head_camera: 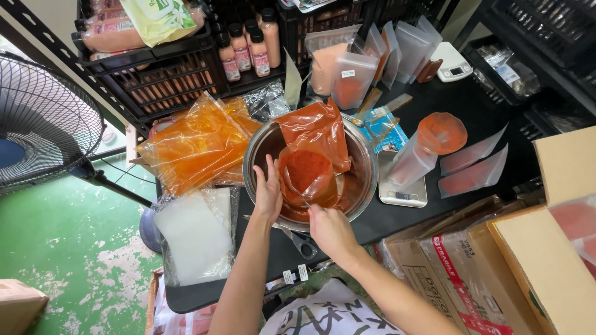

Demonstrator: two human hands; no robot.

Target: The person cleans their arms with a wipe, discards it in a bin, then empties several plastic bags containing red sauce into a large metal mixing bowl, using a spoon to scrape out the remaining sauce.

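Observation:
A steel bowl (pixel 366 180) sits on the black table, holding red-orange powder and plastic bags. My left hand (pixel 268 192) grips the left side of an open clear pouch (pixel 306 175) half full of red powder inside the bowl. My right hand (pixel 329 228) holds a thin spoon handle (pixel 299 197) that reaches into the pouch. A larger crumpled bag of red powder (pixel 318 129) leans on the bowl's far rim. Scissors (pixel 302 242) lie under the bowl's near edge.
Orange-stained bags (pixel 195 146) pile left of the bowl, a stack of clear bags (pixel 195 232) below them. A small scale (pixel 402 186) carries an open filled pouch (pixel 431 141). Filled pouches (pixel 363 65), bottles (pixel 245 46), crates, a fan (pixel 43 124) and cardboard boxes (pixel 496 267) surround the table.

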